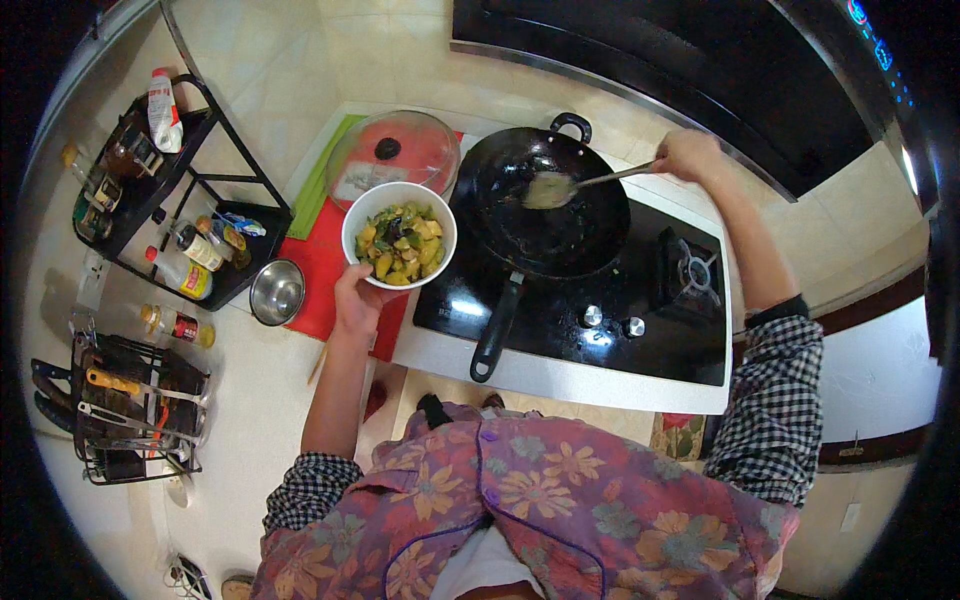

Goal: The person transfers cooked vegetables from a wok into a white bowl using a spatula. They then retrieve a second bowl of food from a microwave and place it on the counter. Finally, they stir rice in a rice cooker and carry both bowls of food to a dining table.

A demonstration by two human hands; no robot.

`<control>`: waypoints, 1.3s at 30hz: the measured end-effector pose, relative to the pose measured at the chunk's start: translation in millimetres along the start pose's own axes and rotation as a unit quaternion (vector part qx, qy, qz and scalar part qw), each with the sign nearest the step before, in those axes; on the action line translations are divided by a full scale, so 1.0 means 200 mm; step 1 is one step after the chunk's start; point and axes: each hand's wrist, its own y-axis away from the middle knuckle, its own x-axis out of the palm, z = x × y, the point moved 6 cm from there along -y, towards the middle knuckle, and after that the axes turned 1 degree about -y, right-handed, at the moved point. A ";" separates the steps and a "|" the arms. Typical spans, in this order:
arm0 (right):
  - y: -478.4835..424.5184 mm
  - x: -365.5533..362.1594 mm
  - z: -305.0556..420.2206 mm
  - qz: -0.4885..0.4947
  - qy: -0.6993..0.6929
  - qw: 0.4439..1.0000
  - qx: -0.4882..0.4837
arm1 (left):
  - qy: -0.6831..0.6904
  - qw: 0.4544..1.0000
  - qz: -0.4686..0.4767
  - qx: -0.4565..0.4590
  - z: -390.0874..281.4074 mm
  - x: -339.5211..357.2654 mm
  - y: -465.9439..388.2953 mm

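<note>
A white bowl (pixel 347 229) filled with cooked yellow and green vegetable pieces (pixel 400 247) rests in my left hand (pixel 358 300), thumb over its rim. It is held above the red mat, left of the wok. My right hand (pixel 690 156) grips the handle of a spatula (pixel 551 190) from the right. The spatula's blade is inside the black wok (pixel 592 232), whose inner surface looks oily with small scraps stuck to it. The wok stands on the left side of a black glass gas hob (pixel 547 341), its long handle (pixel 495 330) pointing towards me.
A glass lid (pixel 352 154) lies behind the bowl on a red mat (pixel 311 251). Left of it are a small steel bowl (pixel 277 292), a black bottle rack (pixel 259 217) and a utensil rack (pixel 142 405). A second burner (pixel 697 274) is at right; a range hood (pixel 637 67) overhangs the back.
</note>
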 end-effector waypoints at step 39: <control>-0.09 0.08 0.11 0.010 -0.042 0.998 -0.046 | 0.002 1.000 -0.002 0.000 -0.05 0.02 0.06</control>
